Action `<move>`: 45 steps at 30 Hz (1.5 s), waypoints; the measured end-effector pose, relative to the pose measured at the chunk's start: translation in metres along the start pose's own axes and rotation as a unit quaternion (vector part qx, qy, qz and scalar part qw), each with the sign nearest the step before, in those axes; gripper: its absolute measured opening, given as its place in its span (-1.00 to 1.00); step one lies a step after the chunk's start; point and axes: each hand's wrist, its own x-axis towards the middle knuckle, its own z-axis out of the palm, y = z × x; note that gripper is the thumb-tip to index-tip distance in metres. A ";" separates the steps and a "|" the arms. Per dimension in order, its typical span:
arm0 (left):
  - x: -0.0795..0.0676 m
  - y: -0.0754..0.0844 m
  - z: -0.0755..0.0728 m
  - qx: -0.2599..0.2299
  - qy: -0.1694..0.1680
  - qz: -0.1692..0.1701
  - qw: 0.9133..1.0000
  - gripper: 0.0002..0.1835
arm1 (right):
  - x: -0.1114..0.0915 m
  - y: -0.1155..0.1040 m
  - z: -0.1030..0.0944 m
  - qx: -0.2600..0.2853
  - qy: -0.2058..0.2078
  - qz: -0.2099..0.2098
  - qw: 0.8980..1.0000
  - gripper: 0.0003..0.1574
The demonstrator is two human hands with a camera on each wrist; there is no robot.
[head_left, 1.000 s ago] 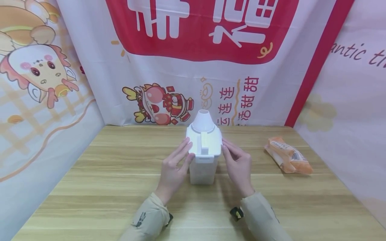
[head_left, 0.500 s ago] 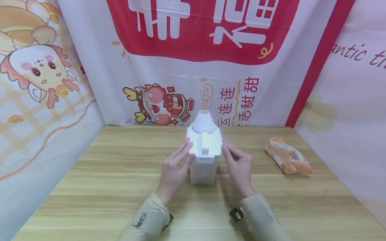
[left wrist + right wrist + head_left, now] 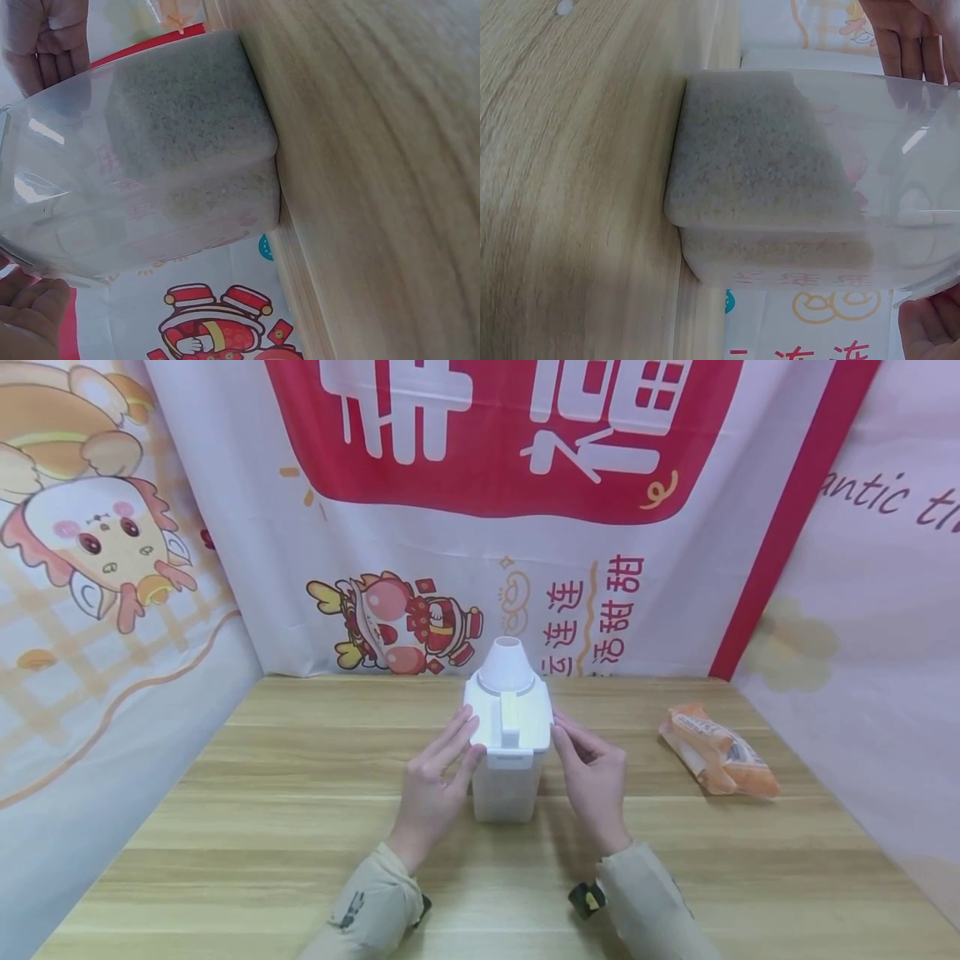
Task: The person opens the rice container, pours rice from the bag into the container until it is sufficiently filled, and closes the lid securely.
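A clear-sided container [image 3: 504, 793] stands upright on the wooden table, with a white lid [image 3: 531, 718] and a white cone-shaped spout [image 3: 506, 664] on top. Pale grains like rice [image 3: 757, 150] fill its lower part in both wrist views. My left hand [image 3: 433, 777] holds the lid's left edge, thumb near the front corner and fingers along the side. On the opposite side my right hand [image 3: 596, 772] pinches the lid's right edge between thumb and fingers. A front latch [image 3: 509, 758] lies flat below the lid's rim.
An orange and white plastic packet [image 3: 720, 750] lies on the table [image 3: 300, 827] to the right. A printed cloth [image 3: 487, 552] hangs behind the table, with patterned side walls left and right. One small white round thing [image 3: 565, 7] shows in the right wrist view.
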 end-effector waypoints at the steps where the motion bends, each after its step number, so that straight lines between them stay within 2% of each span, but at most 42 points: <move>1: 0.000 0.000 0.000 0.000 -0.001 -0.002 1.000 -0.53 | 0.000 0.000 0.000 -0.001 0.001 0.002 1.000 -0.70; 9: 0.000 0.003 -0.001 0.002 -0.002 -0.003 1.000 -0.53 | -0.002 -0.001 0.001 -0.005 0.002 0.014 1.000 -0.69; 17: 0.000 0.003 -0.001 0.002 -0.005 -0.004 1.000 -0.52 | -0.003 -0.001 0.000 0.000 -0.001 0.002 1.000 -0.67; 30: -0.002 0.002 -0.001 -0.006 -0.007 -0.015 1.000 -0.52 | -0.003 0.000 0.000 0.001 0.022 -0.022 1.000 -0.72; 34: -0.002 0.003 0.000 -0.004 -0.010 -0.015 1.000 -0.52 | -0.002 0.009 -0.001 0.003 0.026 -0.028 0.999 -0.73; 39: -0.002 0.003 0.000 0.005 -0.010 -0.013 1.000 -0.52 | 0.002 0.030 -0.005 -0.002 0.024 -0.009 1.000 -0.71; 45: -0.002 0.004 -0.001 0.009 -0.014 -0.019 1.000 -0.52 | 0.004 0.034 -0.006 -0.012 0.018 0.002 1.000 -0.71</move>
